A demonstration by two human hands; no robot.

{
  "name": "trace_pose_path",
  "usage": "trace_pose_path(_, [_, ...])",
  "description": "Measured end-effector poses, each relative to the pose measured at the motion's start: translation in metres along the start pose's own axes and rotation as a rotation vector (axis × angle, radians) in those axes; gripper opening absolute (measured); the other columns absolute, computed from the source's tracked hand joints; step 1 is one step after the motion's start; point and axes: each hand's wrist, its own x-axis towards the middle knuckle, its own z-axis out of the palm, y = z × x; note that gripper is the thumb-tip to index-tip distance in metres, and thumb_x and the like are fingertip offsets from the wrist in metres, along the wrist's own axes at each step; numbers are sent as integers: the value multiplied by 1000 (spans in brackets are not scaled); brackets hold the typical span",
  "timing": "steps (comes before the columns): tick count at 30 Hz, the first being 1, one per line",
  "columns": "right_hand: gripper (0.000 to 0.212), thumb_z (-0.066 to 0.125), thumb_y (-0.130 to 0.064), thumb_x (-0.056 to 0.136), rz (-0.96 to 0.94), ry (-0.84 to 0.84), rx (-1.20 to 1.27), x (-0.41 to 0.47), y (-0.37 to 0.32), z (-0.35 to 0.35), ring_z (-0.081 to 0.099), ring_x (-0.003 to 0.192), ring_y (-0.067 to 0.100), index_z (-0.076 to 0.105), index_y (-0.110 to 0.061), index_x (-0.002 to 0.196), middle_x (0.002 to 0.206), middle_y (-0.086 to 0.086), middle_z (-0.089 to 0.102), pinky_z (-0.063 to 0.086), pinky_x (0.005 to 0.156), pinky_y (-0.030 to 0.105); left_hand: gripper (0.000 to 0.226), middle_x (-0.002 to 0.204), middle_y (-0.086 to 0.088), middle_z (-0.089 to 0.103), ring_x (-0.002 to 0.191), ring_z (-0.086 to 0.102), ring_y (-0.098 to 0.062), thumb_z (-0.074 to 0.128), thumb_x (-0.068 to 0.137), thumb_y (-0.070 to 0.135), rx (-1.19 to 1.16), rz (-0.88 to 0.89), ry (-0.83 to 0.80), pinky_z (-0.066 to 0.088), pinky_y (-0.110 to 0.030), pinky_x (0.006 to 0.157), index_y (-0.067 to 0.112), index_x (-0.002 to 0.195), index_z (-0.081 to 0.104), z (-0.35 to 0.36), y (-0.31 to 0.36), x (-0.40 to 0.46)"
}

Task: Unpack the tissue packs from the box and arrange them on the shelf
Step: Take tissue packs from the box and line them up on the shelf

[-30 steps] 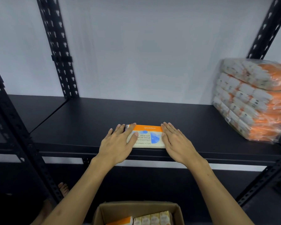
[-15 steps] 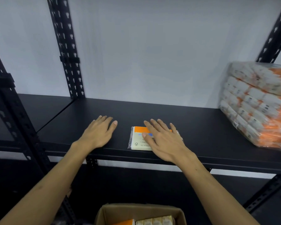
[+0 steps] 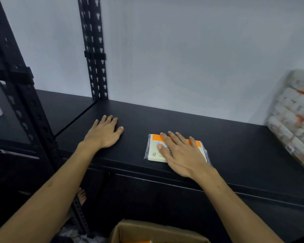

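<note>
**Tissue Pack on Shelf, Both Hands Flat**

1. Shelf: The black shelf [image 3: 235, 146] runs across the middle of the view, in front of a pale wall. A perforated black post [image 3: 95, 50] stands at 11 o'clock.

2. Tissue pack: One tissue pack [image 3: 152, 149], cream with an orange band along its far edge, lies flat on the shelf near the front edge, slightly right of centre.

3. Right hand: The right hand [image 3: 181, 155] lies palm down on top of the tissue pack. Its fingers are straight and slightly spread, pointing toward 11 o'clock. They press on the pack without curling round it.

4. Left hand: The left hand [image 3: 104, 133] rests palm down on bare shelf at 9 o'clock from the pack, well apart from it. Its fingers are straight and close together; it holds nothing.

5. Bundle: A wrapped bundle of packs [image 3: 295, 123] stands on the shelf at 3 o'clock, blurred.

6. Box: The open cardboard box [image 3: 147, 232] sits at 6 o'clock, below the shelf. Its contents are mostly out of view.
</note>
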Motion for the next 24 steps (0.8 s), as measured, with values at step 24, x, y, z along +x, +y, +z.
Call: trace_pose_path(24, [68,10,-62,102,-71,35,0,251,-108,17,25,151,31,21,-27,159,166,8,26,14,118,63,70,170,-10,0,156,-9,-25,21,105,43,-77,-272,125,-6,-49,126,4,161,6,4,0,5])
